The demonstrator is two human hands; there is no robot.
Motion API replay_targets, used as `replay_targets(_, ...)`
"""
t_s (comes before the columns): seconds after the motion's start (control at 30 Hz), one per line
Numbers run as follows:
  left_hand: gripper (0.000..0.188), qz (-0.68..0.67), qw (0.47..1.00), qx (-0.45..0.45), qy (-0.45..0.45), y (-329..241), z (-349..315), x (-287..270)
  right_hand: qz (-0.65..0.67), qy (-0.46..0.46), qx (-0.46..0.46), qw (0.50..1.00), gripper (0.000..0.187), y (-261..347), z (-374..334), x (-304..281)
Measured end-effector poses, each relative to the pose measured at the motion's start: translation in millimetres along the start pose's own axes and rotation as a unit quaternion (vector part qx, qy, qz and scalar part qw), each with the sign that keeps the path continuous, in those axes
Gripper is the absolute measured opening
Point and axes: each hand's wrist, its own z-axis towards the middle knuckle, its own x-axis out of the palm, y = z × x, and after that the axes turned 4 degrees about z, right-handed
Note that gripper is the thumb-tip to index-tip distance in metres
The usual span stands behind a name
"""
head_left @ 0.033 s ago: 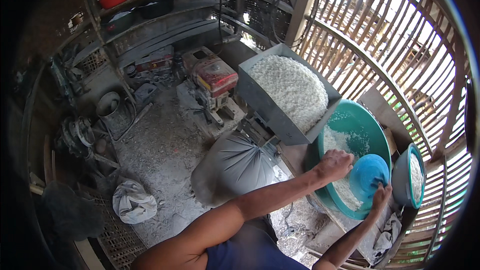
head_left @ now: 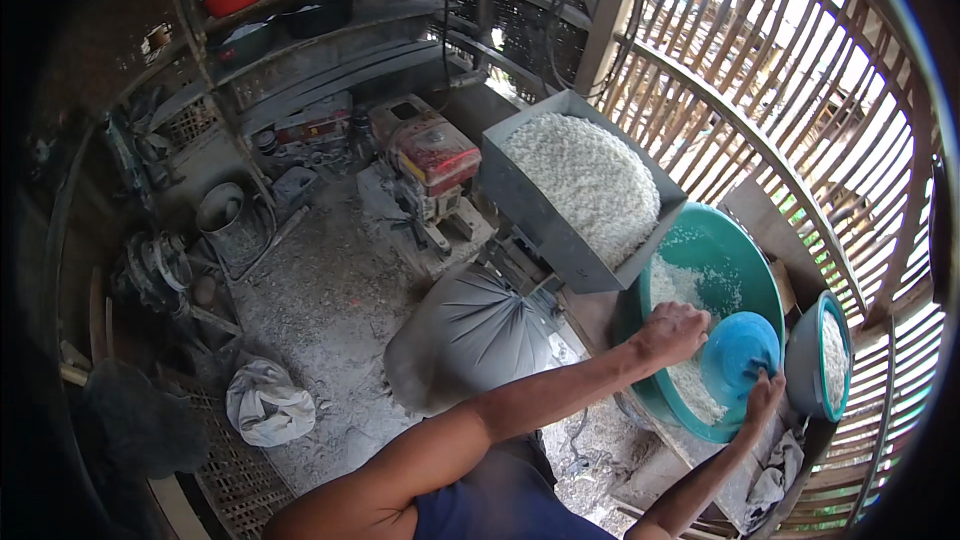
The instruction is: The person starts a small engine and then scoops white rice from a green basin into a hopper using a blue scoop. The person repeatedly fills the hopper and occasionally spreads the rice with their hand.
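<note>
A blue plastic bowl point(head_left: 738, 350) is tipped over the large green basin point(head_left: 762, 258), inside which white grains like rice point(head_left: 682, 280) lie. Gripping the bowl's near right rim is my right hand point(head_left: 765, 395), its fingers reaching over the edge. My left hand point(head_left: 675, 333) is closed at the bowl's left rim; its fingertips are partly hidden. Just beyond the basin stands a square metal hopper point(head_left: 545, 225) heaped with the same white grain point(head_left: 582, 185).
A smaller basin of grain point(head_left: 834, 360) stands right of the green one, beside a slatted bamboo wall point(head_left: 740, 90). A tied, full sack point(head_left: 460, 340) sits below the hopper. Farther left are a red engine point(head_left: 435, 155), a crumpled white sack point(head_left: 268, 402) and a metal bucket point(head_left: 225, 210).
</note>
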Motion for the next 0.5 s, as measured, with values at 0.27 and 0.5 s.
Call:
replay_targets(0.27,0.020,-0.003,1.000,0.000,0.007,4,7,-4,-0.022,0.029,0.004,0.999,0.022,-4,9,10)
replay_targets(0.5,0.020,0.000,1.000,0.006,-0.006,5,8,0,0.006,0.038,0.000,0.999,0.023,-17,11,9)
